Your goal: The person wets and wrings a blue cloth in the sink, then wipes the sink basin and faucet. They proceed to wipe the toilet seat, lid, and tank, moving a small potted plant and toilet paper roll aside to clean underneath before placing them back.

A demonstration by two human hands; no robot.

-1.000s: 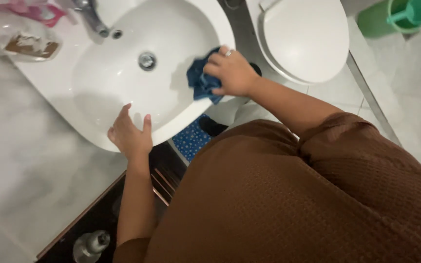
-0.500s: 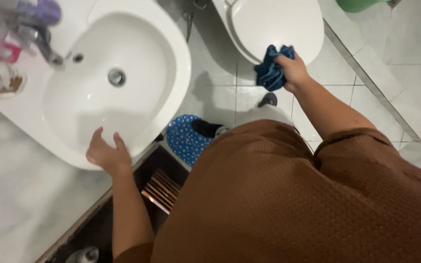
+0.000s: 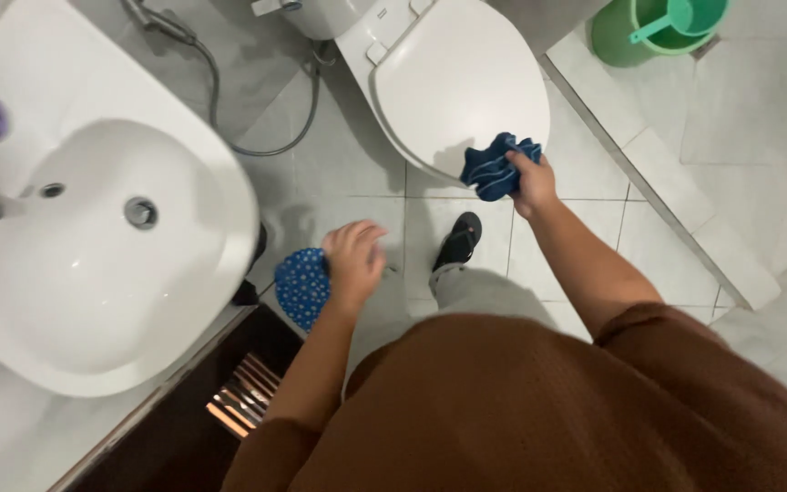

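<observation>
Tiled bathroom floor | right hand clenched cloth against toilet lid front edge | left hand loose, empty, farther back

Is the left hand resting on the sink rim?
No, the left hand hangs free above the floor tiles, clear of the white sink.

The right hand grips a blue cloth at the toilet lid's front edge. The left hand hangs empty beside the sink.
</observation>
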